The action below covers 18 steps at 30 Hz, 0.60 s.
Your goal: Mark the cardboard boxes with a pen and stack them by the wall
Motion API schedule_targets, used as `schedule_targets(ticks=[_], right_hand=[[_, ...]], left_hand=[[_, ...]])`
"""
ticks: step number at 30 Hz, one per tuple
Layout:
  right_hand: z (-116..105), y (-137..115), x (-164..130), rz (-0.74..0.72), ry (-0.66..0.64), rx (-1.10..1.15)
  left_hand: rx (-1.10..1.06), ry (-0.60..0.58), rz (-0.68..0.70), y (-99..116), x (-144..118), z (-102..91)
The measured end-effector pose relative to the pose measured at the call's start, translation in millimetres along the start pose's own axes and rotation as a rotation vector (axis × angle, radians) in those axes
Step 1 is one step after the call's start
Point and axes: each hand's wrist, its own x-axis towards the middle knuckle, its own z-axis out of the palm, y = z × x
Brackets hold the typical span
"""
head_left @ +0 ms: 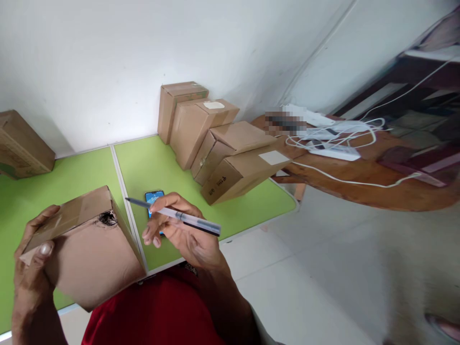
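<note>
My left hand [30, 268]: holds the torn brown cardboard box [86, 244], above the near edge of the green table [151, 163].
My right hand [179, 230]: right of that box, holding the clear-barrelled pen [179, 216].
Phone with lit screen [155, 199]: on the table, behind my right hand.
Four brown cartons [215, 139]: farther back, in a row against the wall.
Brown wooden table [359, 177]: to the right, with white cables [341, 139] on it.
</note>
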Motion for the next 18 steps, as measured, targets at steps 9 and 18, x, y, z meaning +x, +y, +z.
schedule_targets(ticks=[9,18], right_hand=[[17.2,11.2,-4.9,-0.131,0.324,-0.148],[30.8,31.7,-6.7,-0.082,0.168,-0.057]], left_hand=[[-0.005,-0.015,-0.02,-1.7,-1.1,-3.8],[-0.004,-0.037,0.001,-4.3,0.6,-4.0]])
